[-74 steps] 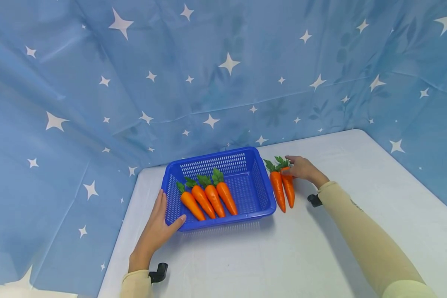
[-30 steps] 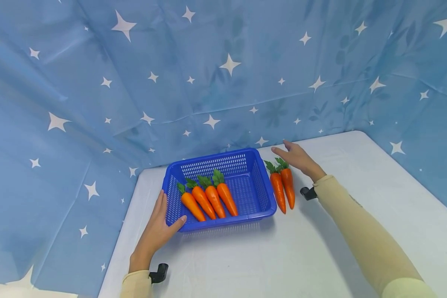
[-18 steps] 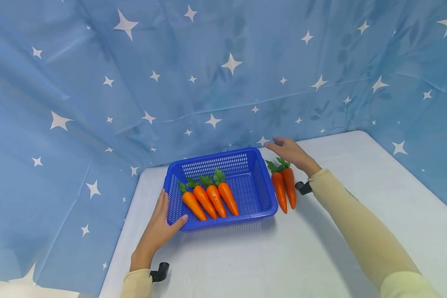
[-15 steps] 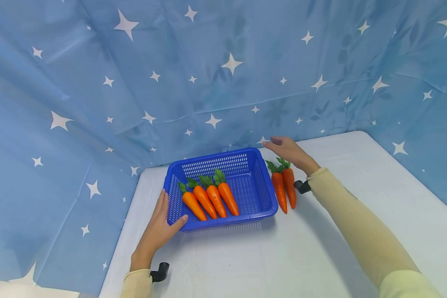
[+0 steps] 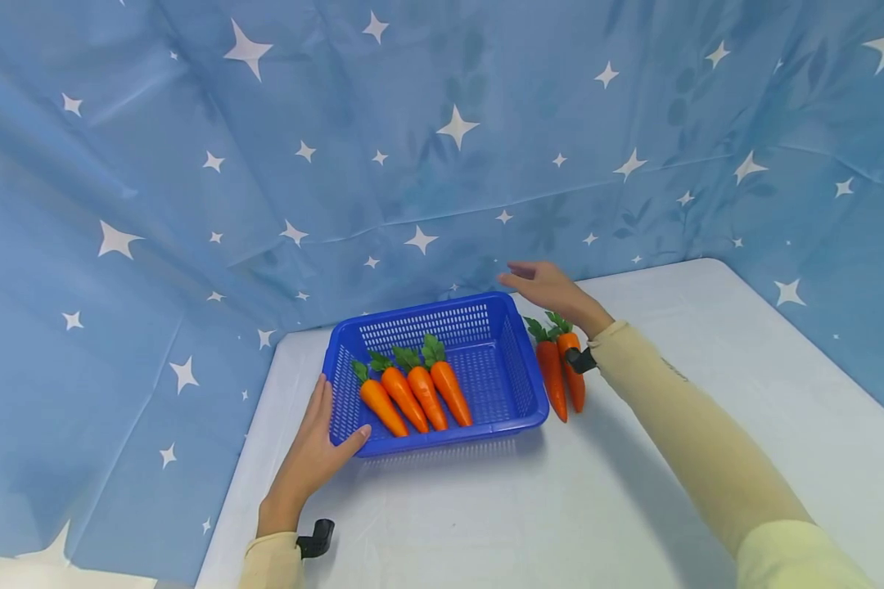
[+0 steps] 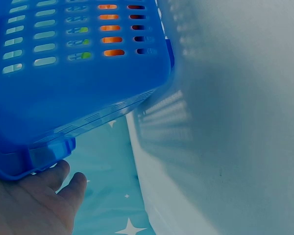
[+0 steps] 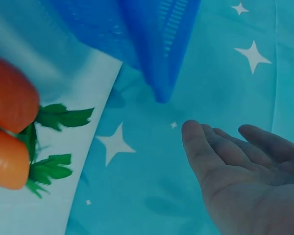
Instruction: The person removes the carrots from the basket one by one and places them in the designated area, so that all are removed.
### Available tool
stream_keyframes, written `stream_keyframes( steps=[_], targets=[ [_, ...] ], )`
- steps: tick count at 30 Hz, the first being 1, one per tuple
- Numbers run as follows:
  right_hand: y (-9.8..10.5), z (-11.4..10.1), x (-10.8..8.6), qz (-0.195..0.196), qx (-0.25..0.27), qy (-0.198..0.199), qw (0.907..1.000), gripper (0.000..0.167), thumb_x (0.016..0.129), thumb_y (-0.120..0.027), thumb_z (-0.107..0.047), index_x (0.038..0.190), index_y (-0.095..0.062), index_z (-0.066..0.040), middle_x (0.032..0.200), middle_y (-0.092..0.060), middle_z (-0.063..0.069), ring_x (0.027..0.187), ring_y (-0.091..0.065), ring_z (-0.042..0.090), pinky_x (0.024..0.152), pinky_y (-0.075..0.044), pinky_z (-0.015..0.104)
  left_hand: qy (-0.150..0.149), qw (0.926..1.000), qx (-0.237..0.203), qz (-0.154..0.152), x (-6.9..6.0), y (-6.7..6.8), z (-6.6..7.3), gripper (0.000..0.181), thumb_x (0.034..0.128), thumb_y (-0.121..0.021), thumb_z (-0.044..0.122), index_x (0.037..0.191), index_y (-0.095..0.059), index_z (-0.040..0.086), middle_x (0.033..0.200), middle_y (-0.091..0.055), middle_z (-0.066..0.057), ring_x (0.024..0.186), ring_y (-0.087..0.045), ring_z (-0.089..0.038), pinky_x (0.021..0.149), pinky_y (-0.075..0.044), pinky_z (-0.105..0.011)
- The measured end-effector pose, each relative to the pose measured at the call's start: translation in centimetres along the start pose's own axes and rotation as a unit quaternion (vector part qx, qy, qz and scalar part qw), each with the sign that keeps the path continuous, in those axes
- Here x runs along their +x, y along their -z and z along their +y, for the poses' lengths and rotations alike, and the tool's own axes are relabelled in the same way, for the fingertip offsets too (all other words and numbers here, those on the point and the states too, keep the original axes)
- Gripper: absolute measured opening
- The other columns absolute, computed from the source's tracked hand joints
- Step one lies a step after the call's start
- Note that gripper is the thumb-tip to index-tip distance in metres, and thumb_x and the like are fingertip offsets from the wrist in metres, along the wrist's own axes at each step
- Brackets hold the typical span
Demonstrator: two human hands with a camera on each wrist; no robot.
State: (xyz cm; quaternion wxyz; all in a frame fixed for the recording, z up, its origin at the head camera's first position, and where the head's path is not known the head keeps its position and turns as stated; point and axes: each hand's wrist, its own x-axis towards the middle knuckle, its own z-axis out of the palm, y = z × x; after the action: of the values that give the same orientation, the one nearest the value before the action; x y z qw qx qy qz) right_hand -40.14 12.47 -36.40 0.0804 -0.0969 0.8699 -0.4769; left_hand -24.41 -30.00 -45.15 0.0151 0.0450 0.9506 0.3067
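A blue perforated basket [image 5: 427, 438] holds several carrots [image 5: 424, 398] with green tops, lying side by side in its left half. My left hand [image 5: 315, 450] rests at the basket's front left corner, its fingers straight along the left side and the thumb by the front rim. In the left wrist view, the fingertips [image 6: 74, 190] show just by the rim. My right hand [image 5: 548, 288], fingers extended and holding nothing, hovers near the back right corner; the right wrist view shows it apart from the basket [image 7: 159, 73]. Two carrots [image 5: 552, 380] lie outside the basket, below the right wrist.
The basket stands on a white-covered table [image 5: 479, 523]. A blue star-patterned curtain [image 5: 442, 188] hangs along the back and sides, close behind the basket. Black wrist mounts [image 5: 317, 538] stick out from both sleeves, the right one partly covering a carrot.
My right hand has left the two carrots outside the basket and moved back and left toward the basket's back right corner. The left hand, the basket and the carrots stay put.
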Motion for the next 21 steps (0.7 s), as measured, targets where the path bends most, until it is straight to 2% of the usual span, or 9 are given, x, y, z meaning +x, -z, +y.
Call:
stream_keyframes(
  steps=[8, 21],
  targets=[
    [-0.9, -2.0, 0.4, -0.016, 0.018, 0.03, 0.9993, 0.075, 0.109, -0.057, -0.049, 0.165, -0.039, -0.003, 0.165, -0.044, 0.022, 0.154, -0.036, 0.041, 0.123, -0.031, 0.061, 0.001, 1.0, 0.001, 0.002, 0.0, 0.0, 0.1, 0.113, 0.0989, -0.066, 0.06, 0.172, 0.004, 0.009, 0.179, 0.007, -0.013, 0.163, -0.003, -0.043, 0.123, -0.014, -0.066],
    [-2.2, -3.8, 1.4, -0.034, 0.019, 0.052, 0.9979, 0.071, 0.109, -0.059, -0.047, 0.164, -0.044, -0.005, 0.162, -0.049, 0.019, 0.153, -0.04, 0.038, 0.123, -0.033, 0.058, 0.0, 1.0, 0.002, 0.006, 0.1, -0.3, 0.0, 0.114, 0.0983, -0.066, 0.061, 0.172, 0.003, 0.009, 0.18, 0.007, -0.013, 0.163, -0.003, -0.042, 0.124, -0.015, -0.066]
  ],
)
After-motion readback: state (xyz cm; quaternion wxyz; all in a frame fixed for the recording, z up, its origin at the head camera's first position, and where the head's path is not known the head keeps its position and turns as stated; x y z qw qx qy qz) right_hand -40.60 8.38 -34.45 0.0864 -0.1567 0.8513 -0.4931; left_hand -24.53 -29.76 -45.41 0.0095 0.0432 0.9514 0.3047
